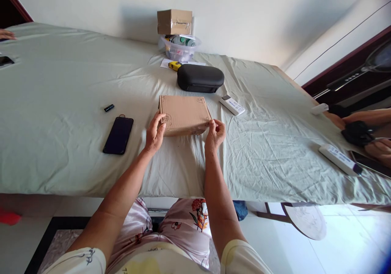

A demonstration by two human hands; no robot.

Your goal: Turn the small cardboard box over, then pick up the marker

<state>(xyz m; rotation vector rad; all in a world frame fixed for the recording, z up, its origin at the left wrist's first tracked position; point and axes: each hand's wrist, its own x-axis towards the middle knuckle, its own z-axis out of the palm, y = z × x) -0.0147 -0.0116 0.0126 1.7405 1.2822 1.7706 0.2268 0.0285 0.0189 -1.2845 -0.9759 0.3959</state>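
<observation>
A flat brown cardboard box [184, 114] lies on the pale green sheet [61, 86] in front of me. My left hand [155, 133] grips its near left corner, fingers curled over the edge. At the near right corner my right hand [214, 133] pinches the box's edge with fingers and thumb. The box rests on the sheet, its near edge slightly raised between both hands.
A black phone [118, 135] and a small black stick [109, 108] lie to the left. Behind the box are a black zip case [200, 78], a white remote [232, 104], a yellow object [175, 65], a plastic tub [179, 49] and a cardboard box [174, 21]. Another person's hands [371, 137] are at the right edge.
</observation>
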